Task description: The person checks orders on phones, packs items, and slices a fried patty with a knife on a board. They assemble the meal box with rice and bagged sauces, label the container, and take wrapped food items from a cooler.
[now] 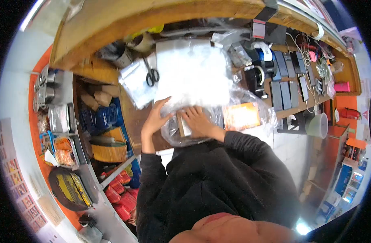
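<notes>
My right hand [197, 121] lies on a small box [186, 128] with a white face and a brown edge, its fingers stretched out. Clear plastic film [173, 139] is spread under and around the box. To the left, my left hand [155, 117] has its fingers apart at the film's edge; I cannot tell whether it touches it. Just beyond both hands is a bright white sheet [193, 73] of material. Black-handled scissors [152, 77] rest on the wrapped white stack at its left. An orange printed piece [242, 116] sits under plastic to the right.
A tape dispenser [256, 79] stands at the right of the desk, beside several dark phones [280, 95] and white cables. Shelves with brown envelopes [109, 150] and red packets [122, 190] are at left. A pale bin [317, 125] stands at right.
</notes>
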{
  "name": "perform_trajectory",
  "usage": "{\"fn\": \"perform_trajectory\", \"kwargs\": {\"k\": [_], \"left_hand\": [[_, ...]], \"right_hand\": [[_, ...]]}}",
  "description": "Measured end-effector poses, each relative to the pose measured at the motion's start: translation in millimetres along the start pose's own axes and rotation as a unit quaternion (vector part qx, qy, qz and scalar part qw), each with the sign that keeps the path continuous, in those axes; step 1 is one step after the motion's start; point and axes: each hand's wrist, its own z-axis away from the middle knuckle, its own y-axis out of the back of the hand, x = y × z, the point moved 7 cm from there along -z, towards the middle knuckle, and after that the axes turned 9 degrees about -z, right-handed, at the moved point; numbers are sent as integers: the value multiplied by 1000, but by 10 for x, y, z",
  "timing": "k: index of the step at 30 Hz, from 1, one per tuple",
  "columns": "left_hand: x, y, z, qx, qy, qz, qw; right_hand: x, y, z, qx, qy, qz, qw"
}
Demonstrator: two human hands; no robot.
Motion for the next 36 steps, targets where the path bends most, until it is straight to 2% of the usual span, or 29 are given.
{"fn": "perform_trajectory", "kwargs": {"k": [2, 4, 6, 7, 9, 10, 12, 13, 15, 16, 17, 18, 20, 21, 22, 24, 25, 26, 27, 28, 29, 31, 35, 36], "left_hand": [[301, 291, -190, 84, 61, -44, 994], [690, 392, -595, 90, 69, -21, 993], [1054, 262, -1121, 99, 51, 46, 993], [1105, 42, -1391, 90, 24, 66, 993], [1082, -508, -1903, 62, 3, 23, 998], [1081, -724, -2080, 71, -11, -48, 996], [955, -1032, -2210, 133, -37, -134, 981], [866, -1120, -2267, 133, -43, -136, 981], [673, -1201, -2269, 118, -30, -124, 985], [620, -1214, -2272, 100, -21, -70, 992], [539, -1216, -2262, 97, 2, 69, 993], [622, -1095, -2243, 114, -27, 38, 992], [561, -1007, -2253, 115, 47, 26, 992], [561, -953, -2242, 129, 46, 28, 990], [574, -897, -2227, 144, 47, 29, 988], [615, -861, -2198, 142, 53, 32, 988], [617, -840, -2166, 143, 67, 37, 987], [639, -821, -2156, 144, 64, 35, 987], [699, -798, -2150, 152, 34, 42, 987], [738, -787, -2138, 157, 6, 49, 986], [709, -796, -2150, 155, 8, 49, 987], [504, -761, -2074, 212, 92, 144, 962], [336, -613, -2033, 236, 128, 100, 958], [106, -465, -1955, 356, 116, 163, 913]], "right_hand": [[54, 13, 13, -3, 18, -86, 996], [94, 260, 53, 34, 33, -104, 994], [211, 507, 75, 67, 61, -339, 936], [355, 847, 118, 121, 56, -387, 912], [923, 1082, 239, 240, -60, -471, 847], [1224, 1229, 302, 315, -117, -470, 816], [1832, 1233, 399, 357, -185, -436, 805], [2025, 1261, 432, 353, -205, -441, 800], [2344, 1254, 527, 360, -237, -441, 787], [2494, 1178, 548, 353, -243, -446, 786], [2589, 1078, 590, 344, -249, -453, 784], [2648, 1011, 636, 350, -256, -451, 780], [2745, 891, 591, 348, -260, -454, 778], [2777, 810, 567, 385, -258, -473, 749], [2770, 753, 492, 391, -259, -473, 746], [2743, 836, 404, 442, -295, -344, 774], [2718, 873, 353, 444, -295, -346, 772], [2714, 882, 253, 426, -269, -411, 759], [2696, 915, 153, 405, -242, -475, 743], [2707, 938, 102, 404, -242, -476, 742], [2726, 943, 25, 390, -221, -514, 732], [2710, 898, -34, 369, -205, -553, 718], [2711, 954, -187, 355, -188, -601, 690], [2729, 957, -199, 367, -197, -608, 675]]}}
